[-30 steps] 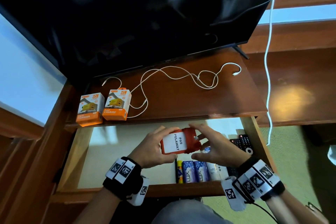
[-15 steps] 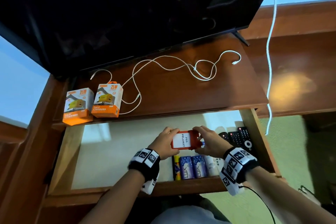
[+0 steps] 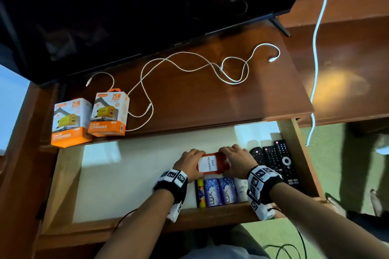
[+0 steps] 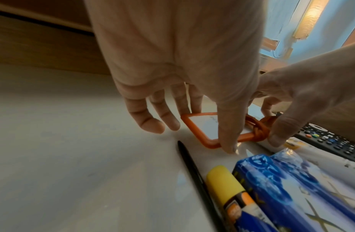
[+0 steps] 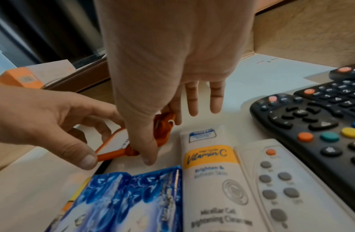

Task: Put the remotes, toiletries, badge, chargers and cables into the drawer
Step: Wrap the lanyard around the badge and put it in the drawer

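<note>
The orange badge (image 3: 211,164) with its white "PAS PELAWAT" card lies flat on the white floor of the open drawer (image 3: 126,174), just behind the blue soap bars (image 3: 219,193). My left hand (image 3: 189,162) pinches the badge's left edge between thumb and fingers (image 4: 230,146). My right hand (image 3: 235,160) pinches the knotted orange lanyard (image 5: 162,130) at its right end. Black remotes (image 3: 273,160), a white remote (image 5: 282,188) and a Vitamin C tube (image 5: 210,172) lie in the drawer's right part. Two orange charger boxes (image 3: 70,122) (image 3: 109,111) and a white cable (image 3: 189,67) sit on the desk top.
A large dark TV (image 3: 147,6) overhangs the back of the desk. A second white cable (image 3: 315,69) hangs down past the desk's right edge. A yellow-capped tube (image 3: 201,193) and a thin black pen (image 4: 192,169) lie left of the soaps. The drawer's left half shows bare white floor.
Both hands have lowered the badge from above the drawer down onto its floor, behind the soap bars. The head view has tilted and moved closer.
</note>
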